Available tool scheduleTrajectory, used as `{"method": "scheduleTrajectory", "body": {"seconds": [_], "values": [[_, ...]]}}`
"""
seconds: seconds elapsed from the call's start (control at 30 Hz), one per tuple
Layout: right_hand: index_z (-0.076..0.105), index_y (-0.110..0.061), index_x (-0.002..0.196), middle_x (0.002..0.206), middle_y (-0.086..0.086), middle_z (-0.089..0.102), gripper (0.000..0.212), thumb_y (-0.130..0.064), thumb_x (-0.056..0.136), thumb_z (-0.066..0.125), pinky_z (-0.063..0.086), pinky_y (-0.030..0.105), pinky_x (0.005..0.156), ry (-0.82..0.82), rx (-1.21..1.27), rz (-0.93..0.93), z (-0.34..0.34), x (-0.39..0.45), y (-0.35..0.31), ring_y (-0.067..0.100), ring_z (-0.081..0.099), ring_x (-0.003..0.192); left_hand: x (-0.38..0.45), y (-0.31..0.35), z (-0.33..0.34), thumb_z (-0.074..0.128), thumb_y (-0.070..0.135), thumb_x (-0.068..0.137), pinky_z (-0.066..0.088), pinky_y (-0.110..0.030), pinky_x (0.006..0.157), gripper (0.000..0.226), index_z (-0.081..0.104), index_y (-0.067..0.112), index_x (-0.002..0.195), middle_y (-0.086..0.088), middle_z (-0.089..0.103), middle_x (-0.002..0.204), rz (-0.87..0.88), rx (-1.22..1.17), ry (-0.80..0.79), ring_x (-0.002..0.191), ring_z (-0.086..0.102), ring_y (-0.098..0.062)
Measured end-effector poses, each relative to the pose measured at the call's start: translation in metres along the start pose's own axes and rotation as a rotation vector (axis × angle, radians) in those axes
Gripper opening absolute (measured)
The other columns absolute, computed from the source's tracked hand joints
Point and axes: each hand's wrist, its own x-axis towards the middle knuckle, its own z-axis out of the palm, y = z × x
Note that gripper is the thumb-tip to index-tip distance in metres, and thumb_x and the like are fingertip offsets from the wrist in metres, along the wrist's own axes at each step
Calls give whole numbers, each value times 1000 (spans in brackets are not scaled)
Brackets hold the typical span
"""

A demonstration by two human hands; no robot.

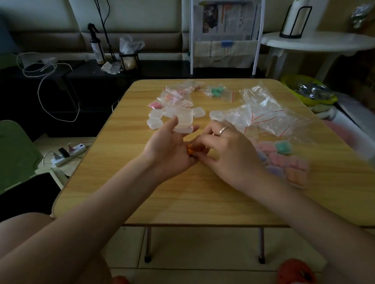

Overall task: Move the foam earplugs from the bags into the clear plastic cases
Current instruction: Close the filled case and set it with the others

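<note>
Your left hand (171, 150) cups orange earplugs (190, 149); your right hand (227, 152) pinches them there, empty clear cases (179, 117) just beyond the grip.

We see a wooden table (201, 197); around the empty cases (172, 117) lie bags (264, 113) right, filled cases (285, 162) nearer right.

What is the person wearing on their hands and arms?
Almost nothing. Both forearms are bare, with no sleeves reaching into view, and there are no gloves, watch or bracelet. The only thing worn is a plain silver-coloured ring on one finger of the right hand. The left hand has no ring that shows.
</note>
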Motion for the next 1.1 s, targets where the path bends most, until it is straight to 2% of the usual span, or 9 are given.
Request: {"method": "scheduleTrajectory", "body": {"seconds": [0.13,0.23,0.3,0.37,0.47,0.67,0.8,0.87,1.1], "values": [[70,-14,88,89,-9,57,10,-15,79,73,43,20,73,42,167,106,-4,2,-6,7,50,88,1,1,-2,23,49,99,46,-32,84,52,52,10,117,-12,60,103,32,7,-33,87,58,-22],[65,-13,93,84,-15,60,11,-8,85,68,44,15,64,107,476,281,-13,5,-7,2,55,76,2,-1,-4,23,48,99,46,-34,88,56,50,7,126,-9,53,105,65,75,-62,94,52,-18],[63,-15,103,88,-3,64,17,-6,88,64,50,22,66,126,637,356,-17,8,-6,8,61,78,3,-5,-3,26,46,99,44,-31,79,50,52,10,123,-5,48,89,89,160,-44,79,48,-15],[64,-19,108,90,3,67,21,-8,90,63,50,20,68,116,712,378,-19,10,-4,10,63,81,4,-9,0,31,43,99,37,-27,66,42,53,14,119,-1,43,77,107,213,-34,67,42,-13],[69,-16,102,91,-2,71,15,-9,89,65,51,20,74,121,707,381,-20,12,-3,9,66,87,5,-14,2,35,39,100,32,-23,57,36,53,17,121,1,42,72,141,260,-57,59,40,-9],[73,-17,87,79,-8,67,6,-19,81,74,42,12,63,137,623,437,-23,12,-2,1,53,69,5,-16,4,35,43,99,32,-19,51,45,51,12,128,2,39,74,167,298,-146,56,36,-7],[75,-20,86,85,-7,57,7,-23,80,74,39,9,65,129,566,463,-21,12,-1,-5,50,70,3,-17,7,26,52,97,26,-21,52,50,49,15,121,3,35,71,113,267,-238,58,30,-8],[75,-16,84,86,-3,56,10,-24,79,75,39,10,64,146,579,479,-21,12,-3,-3,48,67,2,-16,7,25,53,96,23,-23,55,55,56,12,113,3,34,70,84,233,-286,59,29,-10],[54,-12,85,79,-4,52,31,-28,75,78,37,13,52,176,662,517,-21,14,-5,-1,42,54,-1,-12,5,38,43,90,29,-20,53,34,58,15,90,5,36,69,59,230,-368,58,33,-7]]}}
